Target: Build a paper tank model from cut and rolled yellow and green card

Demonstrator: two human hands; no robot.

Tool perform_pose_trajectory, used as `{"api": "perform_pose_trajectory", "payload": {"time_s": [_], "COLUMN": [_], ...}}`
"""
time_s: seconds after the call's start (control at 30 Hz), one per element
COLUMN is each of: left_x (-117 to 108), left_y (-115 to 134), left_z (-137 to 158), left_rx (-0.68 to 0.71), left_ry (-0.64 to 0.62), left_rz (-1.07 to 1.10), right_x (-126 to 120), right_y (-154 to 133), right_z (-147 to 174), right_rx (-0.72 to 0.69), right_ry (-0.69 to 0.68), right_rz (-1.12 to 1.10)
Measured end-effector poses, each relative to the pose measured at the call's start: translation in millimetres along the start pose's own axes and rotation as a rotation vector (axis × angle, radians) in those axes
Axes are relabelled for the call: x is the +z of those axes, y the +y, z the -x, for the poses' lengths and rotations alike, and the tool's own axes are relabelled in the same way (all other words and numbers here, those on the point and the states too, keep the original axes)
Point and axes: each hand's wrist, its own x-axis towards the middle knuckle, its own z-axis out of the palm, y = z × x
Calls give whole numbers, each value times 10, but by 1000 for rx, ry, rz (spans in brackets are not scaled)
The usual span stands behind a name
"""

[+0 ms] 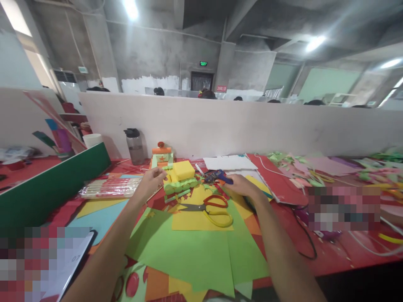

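The hands are apart: the left hand is positioned beside the yellow block, which sits on green paper pieces; contact cannot be determined. The right hand is at the handle of the blue tool, grip closure obscured. Scissors lie on yellow paper between the forearms.

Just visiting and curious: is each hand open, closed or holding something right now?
Left hand: fingers partly curled near the yellow block; whether it holds anything can't be told.
Right hand: appears closed on the blue-handled tool.
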Motion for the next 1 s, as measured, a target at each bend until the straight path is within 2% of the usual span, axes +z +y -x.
{"api": "perform_pose_trajectory", "payload": {"time_s": [0.13,0.33,0.43,0.57,0.73,0.83,1.0], "left_x": [-8,4,5,2,-8,-12,-2], "left_y": [-4,-63,-65,-41,-44,-110,-257], "left_z": [-1,-35,-35,-21,-14,-45,-112], "left_rx": [-4,-13,-26,-7,-1,-1,-23], "left_ry": [8,-5,-17,-16,19,12,-41], "left_rz": [7,-25,-23,-18,-137,-218,-246], "right_x": [-8,53,60,18,68,270,727], "right_y": [62,121,140,131,-56,-272,-564], "right_z": [37,61,82,92,27,-55,-223], "right_rx": [68,168,208,197,99,-30,-211], "right_ry": [-112,-298,-323,-247,-20,105,146], "right_rz": [102,103,84,92,52,-48,-243]}}
